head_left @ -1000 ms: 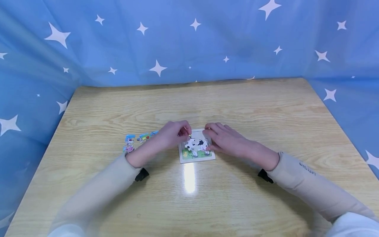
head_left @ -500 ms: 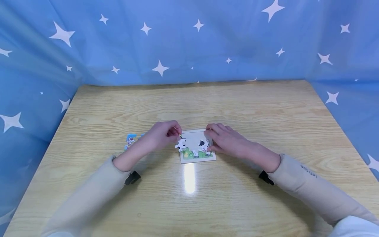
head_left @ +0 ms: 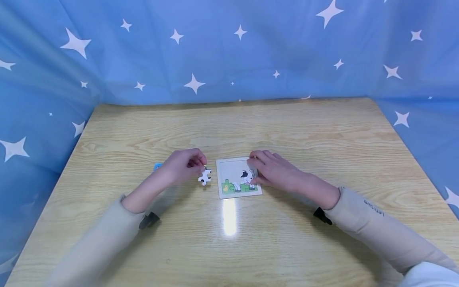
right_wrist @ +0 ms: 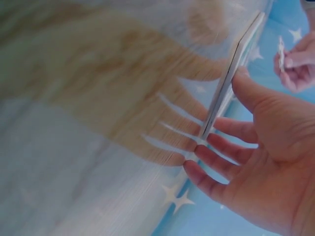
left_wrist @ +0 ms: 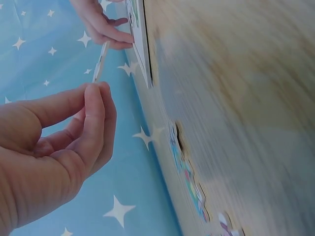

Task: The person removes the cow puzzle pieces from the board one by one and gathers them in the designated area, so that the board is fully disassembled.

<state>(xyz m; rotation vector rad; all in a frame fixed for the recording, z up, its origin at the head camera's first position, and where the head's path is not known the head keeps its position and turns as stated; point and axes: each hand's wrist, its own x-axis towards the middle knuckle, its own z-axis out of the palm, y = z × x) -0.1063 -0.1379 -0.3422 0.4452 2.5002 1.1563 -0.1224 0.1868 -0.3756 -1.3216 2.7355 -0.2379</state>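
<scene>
My left hand [head_left: 183, 164] pinches a white, black-spotted jigsaw piece [head_left: 204, 176] between thumb and fingertips, left of the puzzle tray and raised off the table. Edge-on, the same jigsaw piece [left_wrist: 100, 63] shows in the left wrist view. The pale square puzzle tray [head_left: 232, 164] holds fitted pieces along its bottom and right side, with part of a cow and green grass; its upper left is bare. My right hand [head_left: 270, 169] rests at the tray's right edge, thumb and index finger touching the tray [right_wrist: 227, 81], other fingertips on the table. It covers the tray's right side.
Loose jigsaw pieces [left_wrist: 188, 177] lie on the table [head_left: 229, 127] at the left. In the head view the left forearm hides most of them, leaving a blue piece [head_left: 157, 166] partly visible. A blue starred curtain [head_left: 229, 48] hangs behind the table.
My left hand has lifted the cow-patterned piece out of the tray and carried it left, baring the tray's upper left. The right hand has stayed at the tray's edge.
</scene>
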